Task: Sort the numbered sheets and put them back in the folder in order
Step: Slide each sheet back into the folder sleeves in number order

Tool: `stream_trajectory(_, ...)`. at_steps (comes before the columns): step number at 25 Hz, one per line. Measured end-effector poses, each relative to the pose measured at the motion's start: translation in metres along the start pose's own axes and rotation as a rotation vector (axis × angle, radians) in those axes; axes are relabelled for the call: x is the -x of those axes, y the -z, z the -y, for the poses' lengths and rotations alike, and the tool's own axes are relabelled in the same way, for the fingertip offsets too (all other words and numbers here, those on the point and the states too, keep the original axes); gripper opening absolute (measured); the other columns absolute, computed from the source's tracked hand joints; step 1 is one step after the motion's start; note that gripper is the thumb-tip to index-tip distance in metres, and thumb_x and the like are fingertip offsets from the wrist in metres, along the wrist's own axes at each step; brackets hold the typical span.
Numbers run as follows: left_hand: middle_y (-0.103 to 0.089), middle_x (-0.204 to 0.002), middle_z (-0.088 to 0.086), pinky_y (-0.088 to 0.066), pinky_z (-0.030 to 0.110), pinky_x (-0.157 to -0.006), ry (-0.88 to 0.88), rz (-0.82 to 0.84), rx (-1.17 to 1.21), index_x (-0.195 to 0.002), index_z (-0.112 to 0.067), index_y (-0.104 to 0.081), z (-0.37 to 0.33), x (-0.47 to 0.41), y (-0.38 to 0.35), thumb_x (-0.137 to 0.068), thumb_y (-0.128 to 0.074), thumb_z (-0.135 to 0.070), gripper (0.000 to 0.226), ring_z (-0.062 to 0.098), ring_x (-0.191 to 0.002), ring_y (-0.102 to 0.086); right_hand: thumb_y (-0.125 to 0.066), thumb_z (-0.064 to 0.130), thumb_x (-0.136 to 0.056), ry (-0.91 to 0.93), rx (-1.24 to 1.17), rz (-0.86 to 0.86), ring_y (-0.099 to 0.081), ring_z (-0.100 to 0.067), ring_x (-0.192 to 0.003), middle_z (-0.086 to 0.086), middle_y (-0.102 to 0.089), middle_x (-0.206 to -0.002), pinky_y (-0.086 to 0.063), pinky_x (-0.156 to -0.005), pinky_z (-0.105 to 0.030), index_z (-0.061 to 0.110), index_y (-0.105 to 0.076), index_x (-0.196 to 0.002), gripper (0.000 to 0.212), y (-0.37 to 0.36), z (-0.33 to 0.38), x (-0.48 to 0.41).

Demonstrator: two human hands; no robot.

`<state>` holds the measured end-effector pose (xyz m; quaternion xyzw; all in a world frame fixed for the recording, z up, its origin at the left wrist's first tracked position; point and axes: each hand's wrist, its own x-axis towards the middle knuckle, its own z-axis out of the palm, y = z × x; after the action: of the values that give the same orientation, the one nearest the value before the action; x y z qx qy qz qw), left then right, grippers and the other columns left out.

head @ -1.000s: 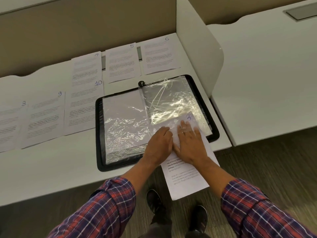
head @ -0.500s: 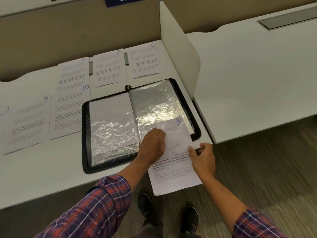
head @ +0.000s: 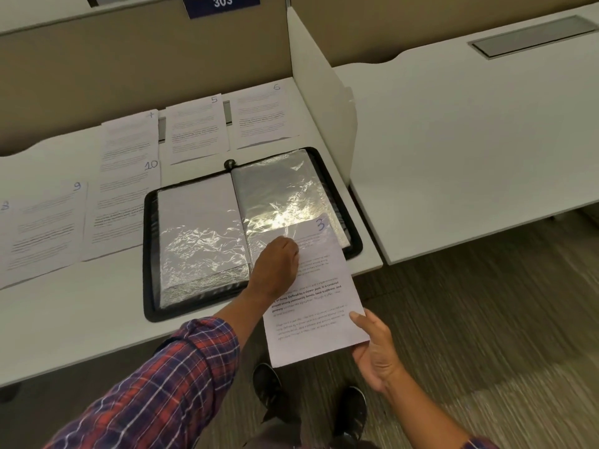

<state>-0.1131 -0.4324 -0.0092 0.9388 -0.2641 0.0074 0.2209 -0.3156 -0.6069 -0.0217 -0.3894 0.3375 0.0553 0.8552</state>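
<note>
The black folder [head: 149,254] lies open on the desk, its clear plastic sleeves shining. Sheet 3 [head: 316,306] has its top end inside the right-hand sleeve [head: 278,196], while its lower half hangs past the desk edge. My left hand [head: 275,264] pinches the sleeve's lower edge over the sheet. My right hand [head: 372,351] holds the sheet's bottom right corner, thumb on top. On the desk behind and to the left lie sheet 5 [head: 196,128], sheet 6 [head: 262,115], sheet 10 [head: 124,202], sheet 9 [head: 45,228], a sheet numbered 4 or 7 [head: 129,137] and another at the left edge [head: 5,222].
A white divider panel [head: 324,102] stands just right of the folder. Beyond it is a second white desk [head: 470,140] with a grey cable hatch [head: 531,35]. A blue sign reading 303 [head: 222,3] is on the back partition. My shoes [head: 267,380] show on the carpet below.
My right hand has left the top of sheet 3, moved down its right edge and now holds the bottom corner. My left hand stays at the sleeve opening. The view tilted up.
</note>
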Motion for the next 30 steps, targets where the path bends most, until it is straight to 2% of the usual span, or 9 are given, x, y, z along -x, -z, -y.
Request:
stream_trajectory(3,-0.061,-0.095,0.005,-0.051,0.034,-0.074,-0.009,-0.007,-0.026,-0.092,-0.009,-0.064,-0.003,0.000,-0.001,-0.103,-0.055,-0.013,0.015,0.019,-0.084,-0.053,-0.078,0.020,-0.080,0.023,-0.083,0.045,-0.064,-0.040,-0.125,-0.021,-0.069,-0.132,-0.048,-0.110,-0.059,0.005,-0.059,-0.138,0.063,-0.012,-0.010,0.013)
stream_trajectory(5,-0.061,-0.093,0.006,-0.052,0.037,-0.075,-0.014,-0.008,-0.044,-0.090,-0.008,-0.063,-0.003,0.000,-0.002,-0.103,-0.056,-0.011,0.015,0.021,-0.085,-0.053,-0.079,0.017,-0.082,0.009,-0.103,0.014,-0.066,-0.038,-0.123,-0.018,-0.071,-0.130,-0.049,-0.108,-0.061,0.010,-0.060,-0.138,0.059,-0.021,-0.021,0.022)
stream_trajectory(8,-0.060,-0.094,0.006,-0.052,0.036,-0.076,0.010,0.012,-0.036,-0.090,-0.007,-0.063,-0.005,0.000,-0.002,-0.103,-0.055,-0.011,0.016,0.020,-0.086,-0.053,-0.072,0.007,-0.095,0.001,0.027,-0.117,-0.073,-0.033,-0.112,-0.011,-0.076,-0.119,-0.061,-0.090,-0.055,0.017,-0.063,-0.129,0.037,-0.039,-0.034,0.029)
stream_trajectory(10,-0.059,-0.096,0.003,-0.051,0.034,-0.075,0.028,0.031,-0.023,-0.092,-0.008,-0.064,-0.005,-0.001,0.000,-0.104,-0.054,-0.013,0.016,0.019,-0.086,-0.053,-0.067,0.006,-0.099,0.014,0.085,-0.185,-0.074,-0.029,-0.107,-0.009,-0.076,-0.117,-0.064,-0.076,-0.044,0.020,-0.063,-0.127,0.033,-0.050,-0.034,0.027)
stream_trajectory(13,-0.056,-0.095,-0.001,-0.043,0.028,-0.070,0.035,0.054,-0.008,-0.090,-0.014,-0.058,-0.005,0.000,0.007,-0.105,-0.051,-0.016,0.017,0.016,-0.081,-0.052,-0.064,0.009,-0.101,0.029,0.077,-0.218,-0.073,-0.028,-0.106,-0.008,-0.074,-0.118,-0.063,-0.069,-0.035,0.023,-0.062,-0.129,0.032,-0.065,-0.024,0.021)
stream_trajectory(16,-0.057,-0.092,-0.001,-0.040,0.027,-0.068,0.038,0.052,0.000,-0.087,-0.016,-0.054,-0.007,0.001,0.013,-0.105,-0.051,-0.017,0.018,0.016,-0.078,-0.053,-0.063,0.009,-0.102,0.020,0.055,-0.227,-0.072,-0.025,-0.107,-0.005,-0.073,-0.118,-0.064,-0.072,-0.039,0.028,-0.062,-0.126,0.031,-0.078,-0.015,0.010)
stream_trajectory(19,-0.060,-0.092,0.001,-0.046,0.031,-0.067,0.058,0.054,0.001,-0.087,-0.017,-0.054,-0.009,0.001,0.017,-0.104,-0.052,-0.018,0.017,0.017,-0.077,-0.055,-0.062,0.008,-0.103,0.021,0.023,-0.202,-0.072,-0.022,-0.106,-0.002,-0.073,-0.117,-0.065,-0.076,-0.043,0.031,-0.061,-0.127,0.034,-0.095,-0.008,-0.004)
stream_trajectory(24,-0.062,-0.096,0.002,-0.054,0.037,-0.071,0.069,0.059,0.016,-0.088,-0.014,-0.057,-0.008,-0.002,0.022,-0.103,-0.054,-0.019,0.016,0.018,-0.080,-0.057,-0.062,0.008,-0.103,0.029,-0.013,-0.187,-0.071,-0.024,-0.106,-0.003,-0.071,-0.117,-0.065,-0.081,-0.050,0.022,-0.058,-0.138,0.038,-0.124,0.008,-0.038)
stream_trajectory(30,-0.066,-0.105,0.003,-0.058,0.038,-0.080,0.070,0.055,0.055,-0.096,-0.014,-0.063,-0.002,0.000,0.023,-0.101,-0.059,-0.020,0.009,0.017,-0.090,-0.061,-0.062,0.010,-0.104,0.061,0.067,-0.200,-0.070,-0.019,-0.100,-0.001,-0.069,-0.118,-0.066,-0.078,-0.042,0.026,-0.057,-0.138,0.038,-0.135,0.018,-0.057)
